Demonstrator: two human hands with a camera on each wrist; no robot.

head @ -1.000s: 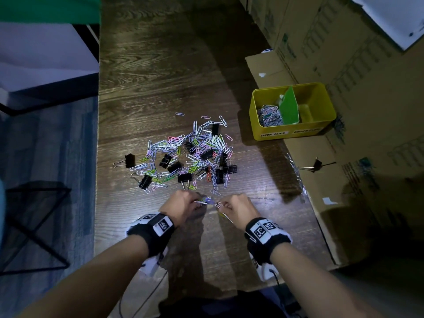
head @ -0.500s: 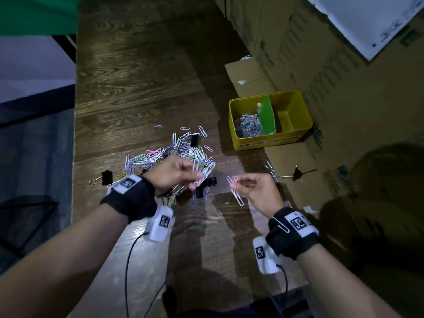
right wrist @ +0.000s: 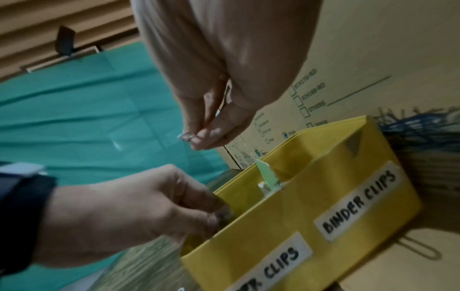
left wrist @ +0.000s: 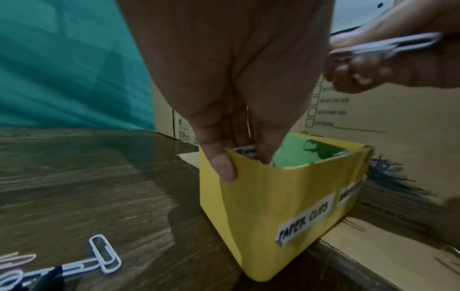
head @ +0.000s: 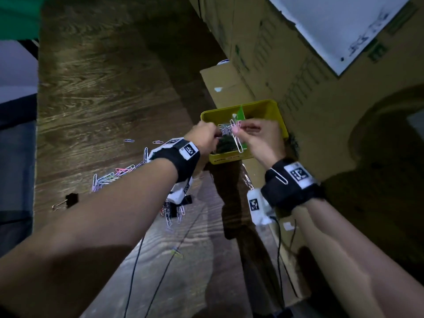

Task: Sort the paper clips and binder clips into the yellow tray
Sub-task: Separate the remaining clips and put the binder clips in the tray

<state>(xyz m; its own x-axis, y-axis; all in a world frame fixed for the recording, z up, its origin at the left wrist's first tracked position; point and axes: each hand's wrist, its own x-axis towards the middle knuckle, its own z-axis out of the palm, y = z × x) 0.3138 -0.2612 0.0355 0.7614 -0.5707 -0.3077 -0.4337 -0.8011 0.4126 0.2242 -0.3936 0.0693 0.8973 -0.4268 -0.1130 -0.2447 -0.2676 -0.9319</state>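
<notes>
While most clips [head: 119, 173] wait at seven o'clock on the worktop [head: 96, 92], my left hand [head: 203, 137] and right hand [head: 261, 138] each pinch paper clips [head: 236, 136] over the yellow tray [head: 281, 121].

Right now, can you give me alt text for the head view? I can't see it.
Both hands hold paper clips over the yellow tray: the left hand dips into its near-left section, the right hand pinches a dangling paper clip chain. Loose paper clips and a binder clip remain on the wooden table.

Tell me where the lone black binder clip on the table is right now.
In the head view the black binder clip lies on the wooden table at far left, just left of the left forearm and below the scattered paper clips.
</notes>
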